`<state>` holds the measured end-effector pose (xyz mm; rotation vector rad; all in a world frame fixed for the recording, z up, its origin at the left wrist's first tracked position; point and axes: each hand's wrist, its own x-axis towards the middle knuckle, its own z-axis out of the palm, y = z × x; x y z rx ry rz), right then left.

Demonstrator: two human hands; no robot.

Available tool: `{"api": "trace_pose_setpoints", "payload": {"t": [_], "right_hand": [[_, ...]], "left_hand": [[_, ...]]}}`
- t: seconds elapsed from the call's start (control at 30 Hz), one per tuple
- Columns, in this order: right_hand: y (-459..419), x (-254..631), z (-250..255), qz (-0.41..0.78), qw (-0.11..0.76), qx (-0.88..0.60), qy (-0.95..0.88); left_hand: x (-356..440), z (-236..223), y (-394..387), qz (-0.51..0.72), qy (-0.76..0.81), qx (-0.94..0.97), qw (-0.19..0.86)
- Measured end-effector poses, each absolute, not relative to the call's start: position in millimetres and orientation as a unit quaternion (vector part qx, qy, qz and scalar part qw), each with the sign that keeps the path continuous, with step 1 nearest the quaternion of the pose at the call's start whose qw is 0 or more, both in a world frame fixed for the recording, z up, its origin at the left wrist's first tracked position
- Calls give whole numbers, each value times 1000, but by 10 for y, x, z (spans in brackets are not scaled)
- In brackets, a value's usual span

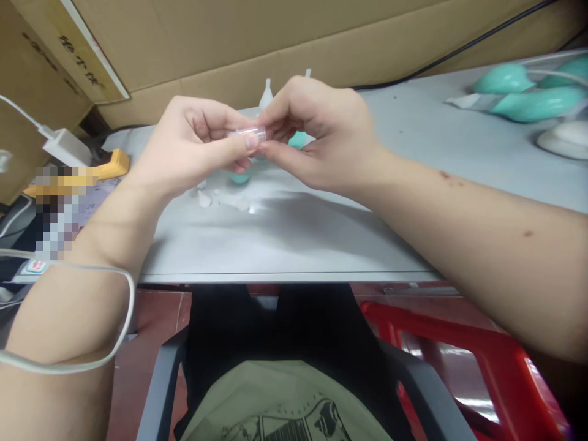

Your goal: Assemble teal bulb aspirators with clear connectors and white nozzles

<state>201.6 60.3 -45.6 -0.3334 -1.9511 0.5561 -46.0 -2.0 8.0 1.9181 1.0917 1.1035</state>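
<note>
Above the grey table (294, 239) both of my hands meet on a small clear plastic tube (250, 133). My left hand (193, 144) pinches one end of it between thumb and fingers. My right hand (316, 131) grips the other end with its fingertips curled in. Just under the hands lie teal pieces (239, 178) and small clear plastic bits (204, 198) on the table. A clear cone-shaped tip (266, 95) stands behind the hands.
Teal rubber bulbs (523, 92) and a white piece (565, 138) lie at the far right. Cardboard boxes (285, 37) wall the back. A white charger (67, 146) and a yellow object (110, 164) sit at the left. A red crate (463, 355) stands below the table's edge.
</note>
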Motion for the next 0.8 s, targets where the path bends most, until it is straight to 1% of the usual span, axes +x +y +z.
{"api": "trace_pose_setpoints", "payload": {"t": [0.1, 0.23, 0.37, 0.53, 0.67, 0.8], "right_hand": [[616, 2001, -450, 238, 514, -160, -808], [623, 2001, -457, 236, 511, -148, -813], [623, 1990, -492, 234, 523, -130, -809], [635, 1932, -481, 265, 544, -152, -782], [701, 1907, -421, 335, 576, -111, -737], [777, 1911, -374, 426, 584, -114, -682]], "left_hand": [[-480, 52, -14, 431, 410, 726, 345], [-473, 34, -9, 447, 384, 726, 355], [-424, 38, -13, 441, 420, 740, 287], [-433, -27, 36, 443, 391, 781, 205], [-543, -61, 100, 459, 359, 804, 119], [-684, -31, 197, 401, 418, 810, 89]]}}
